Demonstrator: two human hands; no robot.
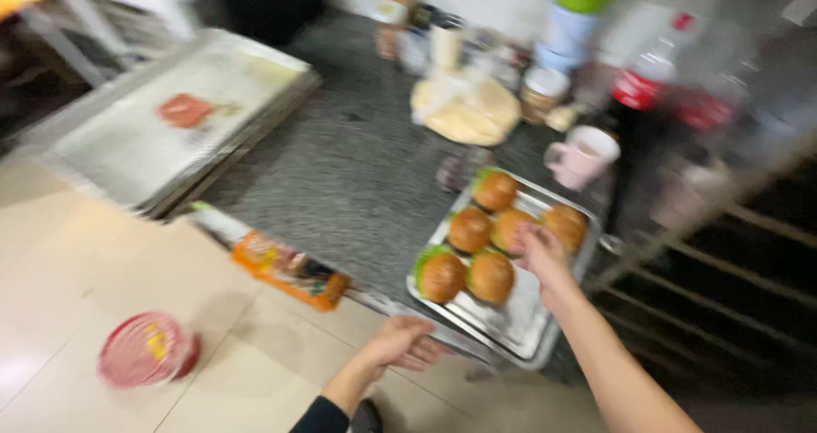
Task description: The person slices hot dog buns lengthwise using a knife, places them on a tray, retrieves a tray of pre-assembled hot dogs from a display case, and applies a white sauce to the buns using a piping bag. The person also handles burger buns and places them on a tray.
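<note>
Nearest the camera, the left hand (400, 343) hangs low at the near edge of the dark speckled surface (357, 177), fingers loosely curled and parted, its grip on nothing, just short of the near corner of the metal tray (519, 326); the right hand (541, 254) reaches further in, over the tray itself, fingers spread and apart, fingertips at or just above the burgers (489, 229), though the blur hides whether they touch; the burgers lie ahead of and slightly left of that hand, six or so in two rows, with the nearest pair at the tray's left side and green lettuce showing under some; the tray's long axis runs from near right to far left-centre, and its near end is bare metal; the right hand is plainly the nearer of the two to the buns. On the pale floor to the left sit a red round container (146, 348) and, at the foot of the surface, an orange packet (289, 269); further back on the surface stand a pink mug (583, 154), a red-labelled bottle (647, 80), a pale flat round of dough or bread in plastic (466, 108) and blurred jars; far left lies a large grey baking sheet (170, 126) with a red smear.
</note>
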